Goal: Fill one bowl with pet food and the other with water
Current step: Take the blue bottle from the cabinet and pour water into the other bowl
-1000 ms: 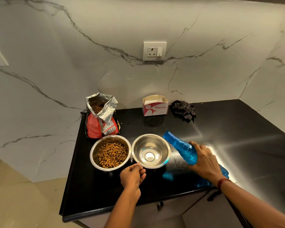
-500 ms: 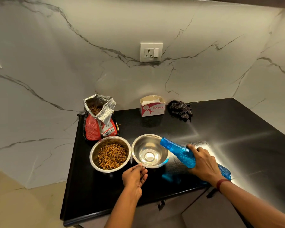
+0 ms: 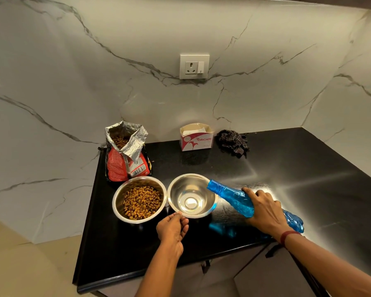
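Two steel bowls stand side by side on the black counter. The left bowl holds brown kibble. The right bowl holds no kibble; I cannot tell whether water lies in it. My right hand grips a blue plastic bottle, tilted low, with its open mouth over the right bowl's right rim. My left hand touches the near rim of the right bowl with its fingertips. An open red and silver pet food bag stands behind the left bowl.
A small red and white cardboard box and a crumpled dark cloth sit at the back against the marble wall. A wall socket is above them. The counter's left edge drops to the floor.
The bottle's mouth has moved left and down, from beside the right bowl to over its rim. My left hand has stayed at the bowl's near rim.
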